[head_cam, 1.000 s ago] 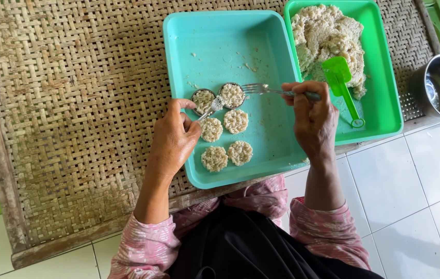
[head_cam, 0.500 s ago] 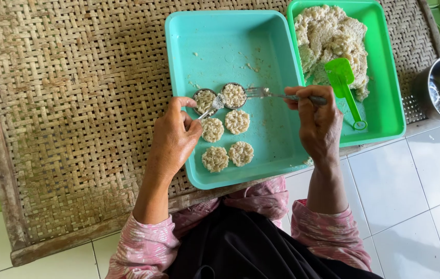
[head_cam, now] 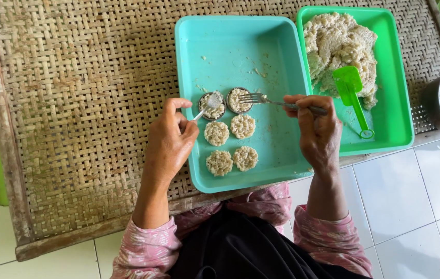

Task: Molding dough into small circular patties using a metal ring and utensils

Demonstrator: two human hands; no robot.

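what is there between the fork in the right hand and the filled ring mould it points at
Nothing visible. The right hand holds the fork, whose tines reach the rim of the right ring mould in the teal tray. The left hand works a small utensil on the neighbouring mould, clear of the fork's path.

Left hand (head_cam: 171,142): palm down, fingers curled, thumb and forefinger pinched, wrist straight, forearm sleeved in pink. Right hand (head_cam: 317,130): palm down, fingers closed in a grip, forearm likewise sleeved.
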